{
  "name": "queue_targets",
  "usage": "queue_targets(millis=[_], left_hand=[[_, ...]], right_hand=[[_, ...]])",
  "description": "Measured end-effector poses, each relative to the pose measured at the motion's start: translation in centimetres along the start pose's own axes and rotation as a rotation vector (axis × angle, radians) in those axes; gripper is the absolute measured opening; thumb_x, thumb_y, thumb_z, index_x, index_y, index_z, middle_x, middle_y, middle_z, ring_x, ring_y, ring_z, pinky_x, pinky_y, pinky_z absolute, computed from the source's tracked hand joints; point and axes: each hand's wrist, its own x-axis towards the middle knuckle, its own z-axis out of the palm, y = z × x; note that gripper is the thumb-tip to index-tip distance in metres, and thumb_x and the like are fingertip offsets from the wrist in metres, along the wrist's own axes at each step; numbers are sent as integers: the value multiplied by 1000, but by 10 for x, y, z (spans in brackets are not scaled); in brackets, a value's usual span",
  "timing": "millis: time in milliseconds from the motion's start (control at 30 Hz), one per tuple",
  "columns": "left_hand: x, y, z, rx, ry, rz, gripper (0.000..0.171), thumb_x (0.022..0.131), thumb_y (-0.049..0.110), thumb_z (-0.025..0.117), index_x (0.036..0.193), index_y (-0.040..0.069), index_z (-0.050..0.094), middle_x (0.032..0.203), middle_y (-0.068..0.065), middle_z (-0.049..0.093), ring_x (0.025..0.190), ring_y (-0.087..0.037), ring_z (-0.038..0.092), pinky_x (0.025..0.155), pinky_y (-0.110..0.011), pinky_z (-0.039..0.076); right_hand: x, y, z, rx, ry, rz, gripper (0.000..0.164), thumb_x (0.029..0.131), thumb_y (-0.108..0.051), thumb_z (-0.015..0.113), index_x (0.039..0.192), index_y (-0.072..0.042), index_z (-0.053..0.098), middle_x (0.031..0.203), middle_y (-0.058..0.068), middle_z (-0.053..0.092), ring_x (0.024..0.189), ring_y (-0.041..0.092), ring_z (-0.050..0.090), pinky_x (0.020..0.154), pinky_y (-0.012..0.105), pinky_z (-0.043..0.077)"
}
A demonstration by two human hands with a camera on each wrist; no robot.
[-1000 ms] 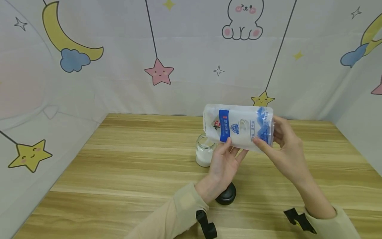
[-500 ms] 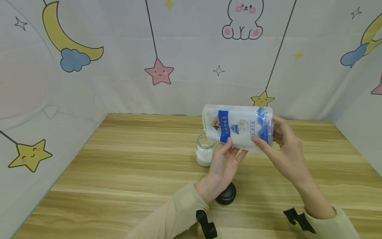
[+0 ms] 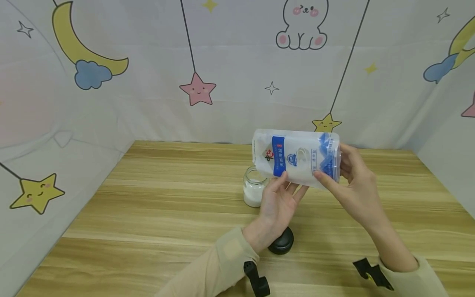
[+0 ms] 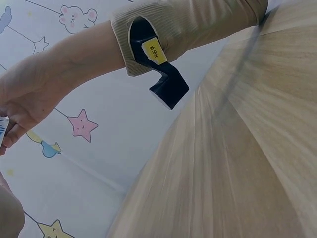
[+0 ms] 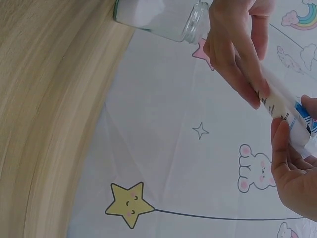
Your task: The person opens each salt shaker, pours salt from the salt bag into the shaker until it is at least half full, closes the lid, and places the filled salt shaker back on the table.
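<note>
The right hand [image 3: 358, 183] is grasping one end of a white and blue pouch [image 3: 300, 159], its thumb pressing on the printed front and its fingers reaching round behind. The left hand [image 3: 278, 204] is also grasping the pouch, its thumb lying on the lower part of the front and its fingers stretching beneath. Between them the hands are holding the pouch sideways above the table [image 3: 148, 214], in front of the far edge, its printed characters running sideways. Its left end is overlapping the mouth of a glass jar [image 3: 249, 189] in the head view; whether anything is falling from it, I cannot tell. The jar is standing upright, back toward the far edge and about midway between the left and right edges, and is holding a white filling [image 3: 252, 198]. A round black lid [image 3: 281, 242] is lying apart from the jar, nearer the near edge and partly hiding behind the left wrist. The person is wearing beige sleeves [image 3: 204, 270], with a black device [image 3: 256, 280] sitting at the left cuff and another black device [image 4: 168, 89], bearing a yellow label [image 4: 154, 51], at the right. Beyond the far edge a pale backdrop [image 3: 237, 117] is hanging, showing printed stars, a moon and a cartoon animal.
</note>
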Motion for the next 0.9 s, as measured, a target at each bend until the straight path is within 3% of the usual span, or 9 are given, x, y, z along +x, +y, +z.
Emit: queue_targets(millis=[267, 533, 633, 800, 900], left_hand=[[0, 0, -1, 11, -5, -2, 41, 101, 18, 44, 141, 20, 39, 136, 3, 53, 121, -11, 55, 108, -33, 44], [1, 1, -1, 5, 3, -7, 41, 100, 18, 44, 141, 22, 39, 136, 3, 54, 122, -11, 55, 108, -34, 44], [1, 2, -1, 5, 5, -8, 42, 101, 17, 44, 141, 24, 39, 137, 2, 53, 122, -12, 55, 109, -35, 44], [1, 2, -2, 11, -1, -6, 43, 101, 17, 43, 143, 24, 37, 137, 2, 52, 122, -11, 55, 110, -36, 42], [1, 1, -2, 21, -5, -1, 43, 101, 17, 44, 143, 23, 35, 138, 2, 52, 121, -11, 55, 111, -36, 42]], right_hand=[[0, -1, 0, -32, -20, 16, 65, 83, -2, 73, 140, -13, 44, 112, 3, 65, 93, -7, 60, 78, 6, 49], [1, 0, 0, -33, -20, 12, 65, 83, -2, 73, 140, -13, 45, 107, -31, 55, 91, -7, 60, 77, 5, 49], [1, 0, 0, -33, -19, 9, 64, 83, -2, 72, 140, -14, 45, 107, -27, 57, 90, -6, 60, 77, 5, 49], [1, -1, 1, -38, -16, -1, 64, 83, -1, 72, 140, -14, 46, 109, -5, 64, 90, -7, 60, 77, 5, 49], [1, -1, 1, -33, -14, -7, 64, 82, -1, 72, 140, -13, 46, 109, -12, 62, 90, -7, 60, 76, 5, 49]])
